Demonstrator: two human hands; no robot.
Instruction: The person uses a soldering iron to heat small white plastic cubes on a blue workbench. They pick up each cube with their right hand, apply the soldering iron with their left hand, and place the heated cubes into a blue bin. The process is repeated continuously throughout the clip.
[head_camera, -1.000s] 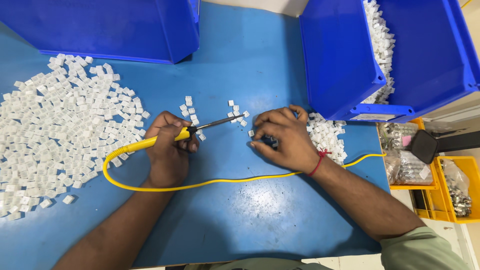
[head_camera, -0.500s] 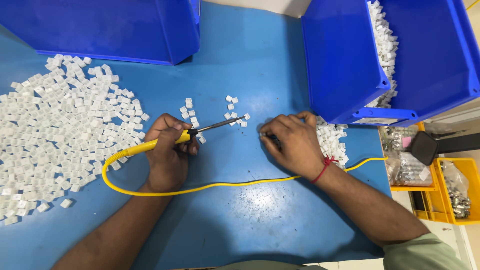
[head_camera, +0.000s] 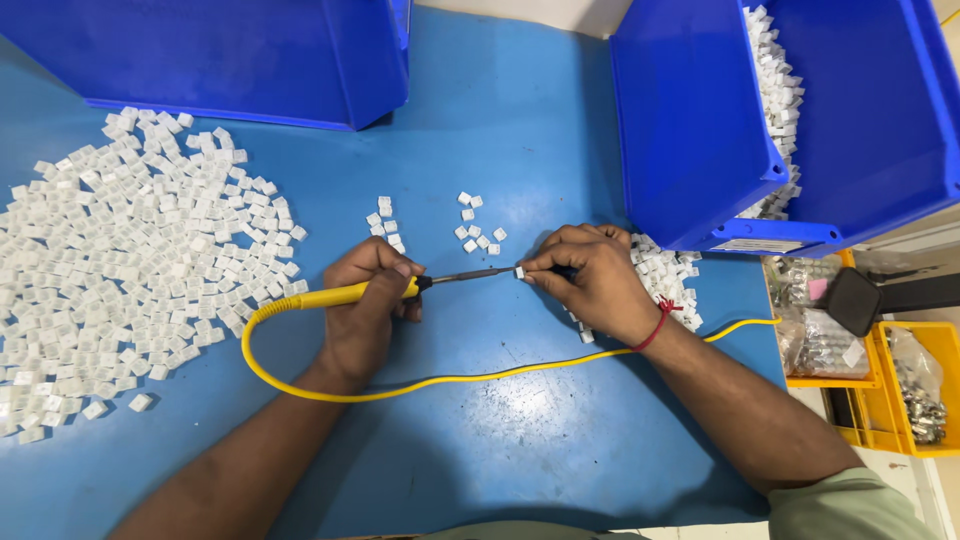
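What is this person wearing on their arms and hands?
Both hands are bare, with no gloves or rings visible. The right hand has a red thread tied round its wrist, and a pale green sleeve covers the upper arm. The left hand and its forearm are bare.

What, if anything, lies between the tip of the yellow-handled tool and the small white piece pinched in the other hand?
Nothing visible does. The left hand holds the yellow-handled tool, and its dark tip reaches right up to the small white piece pinched by the right hand. Loose white pieces lie just beyond the line, not on it.
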